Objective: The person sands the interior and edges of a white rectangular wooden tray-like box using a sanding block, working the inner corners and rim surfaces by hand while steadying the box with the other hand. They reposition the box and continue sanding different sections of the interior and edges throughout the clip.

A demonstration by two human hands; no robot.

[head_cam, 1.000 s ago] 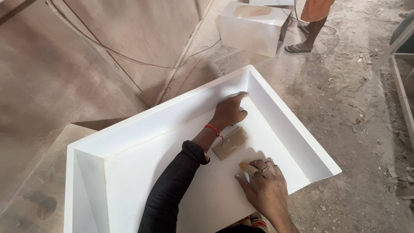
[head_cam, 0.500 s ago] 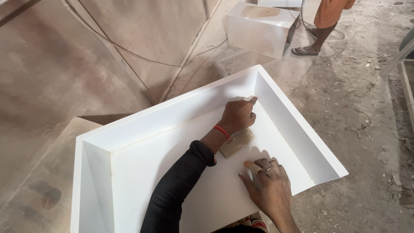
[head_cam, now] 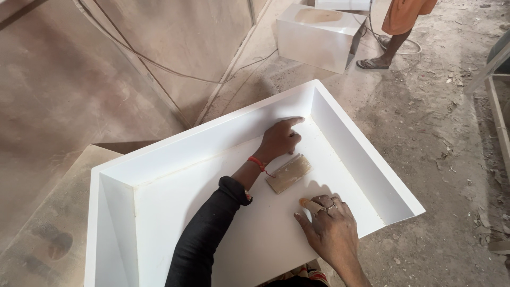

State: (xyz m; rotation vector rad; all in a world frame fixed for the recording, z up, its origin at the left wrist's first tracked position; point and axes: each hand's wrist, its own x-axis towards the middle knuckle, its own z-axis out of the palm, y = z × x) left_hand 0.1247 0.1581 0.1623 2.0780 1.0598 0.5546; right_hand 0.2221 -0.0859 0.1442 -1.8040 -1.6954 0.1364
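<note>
White dust covers the left hand [head_cam: 278, 140], whose fingers press together, flat against the back wall of the white tray [head_cam: 175, 154]. The right hand [head_cam: 330, 229] rests spread on the tray floor. Between them lies a tan sanding block [head_cam: 288, 173], untouched. The tray may slide if pressed unevenly. No labels show; a white box [head_cam: 319, 37] stands beyond.

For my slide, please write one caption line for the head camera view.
Left hand presses inside a large white open box; right hand lies flat beside a tan rectangular sanding block.
</note>
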